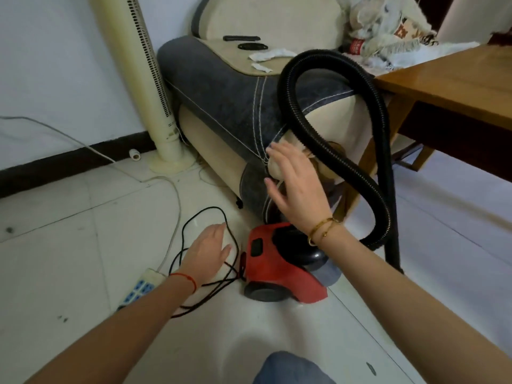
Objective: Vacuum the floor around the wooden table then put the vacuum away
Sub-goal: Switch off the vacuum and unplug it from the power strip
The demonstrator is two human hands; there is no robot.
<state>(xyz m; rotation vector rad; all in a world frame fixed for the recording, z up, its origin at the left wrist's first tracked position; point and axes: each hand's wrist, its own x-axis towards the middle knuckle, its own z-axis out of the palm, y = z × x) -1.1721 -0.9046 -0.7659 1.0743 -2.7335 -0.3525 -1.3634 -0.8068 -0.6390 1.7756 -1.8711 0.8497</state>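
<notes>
A red and black canister vacuum (pixel 273 268) sits on the pale tiled floor beside the sofa. Its black ribbed hose (pixel 368 112) loops high over the sofa arm and comes down by the wooden table (pixel 454 79) at the right. The vacuum's black cord (pixel 210 284) lies in loose loops left of the canister. My left hand (pixel 209 249) reaches low over the cord with straight fingers and holds nothing. Above the canister, my right hand (pixel 296 184) hovers with spread fingers, just left of the hose and not gripping it.
A grey and cream sofa (pixel 230 87) stands behind the vacuum. A cream tower fan (pixel 144 79) leans at the wall. A white power strip (pixel 138 289) with blue sockets lies at the left, and its white cable (pixel 171 195) crosses the floor. My knee (pixel 291 367) shows at the bottom.
</notes>
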